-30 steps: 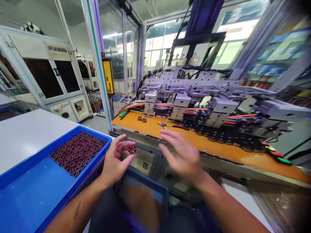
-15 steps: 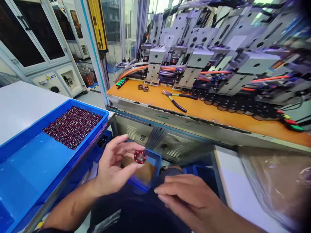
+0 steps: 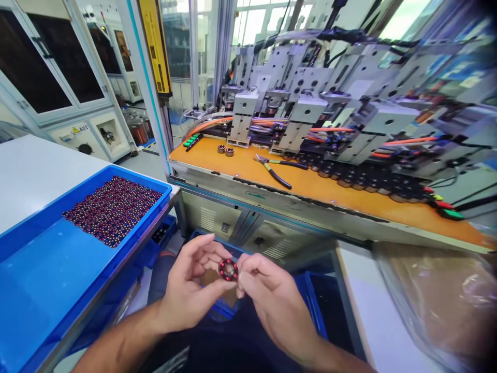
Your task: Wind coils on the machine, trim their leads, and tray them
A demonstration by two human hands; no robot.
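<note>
Between the thumb and fingers of my left hand (image 3: 194, 290) is a small black ring (image 3: 228, 270) with red dots around its face and an open centre. It faces me, held in front of my body. My right hand (image 3: 274, 292) is closed in a pinch at the ring's right edge, thumb and forefinger against it. Whether a smaller piece sits between those right fingertips is hidden. On the left, a blue tray (image 3: 42, 274) carries many tightly packed pieces (image 3: 116, 210) with red and pale dots.
An orange bench top (image 3: 240, 166) holds pliers (image 3: 274, 171), two small ring parts (image 3: 225, 150) and a green-and-black strip (image 3: 191, 141). Behind stands a row of metal machine units (image 3: 295, 119). To the right, a plastic bag (image 3: 435, 295) lies on a white surface. Blue bins (image 3: 310, 290) sit below.
My right hand has moved left and up to the ring, and its fingertips now meet the edge. The ring has shifted slightly down and right in view. The camera has tilted a little.
</note>
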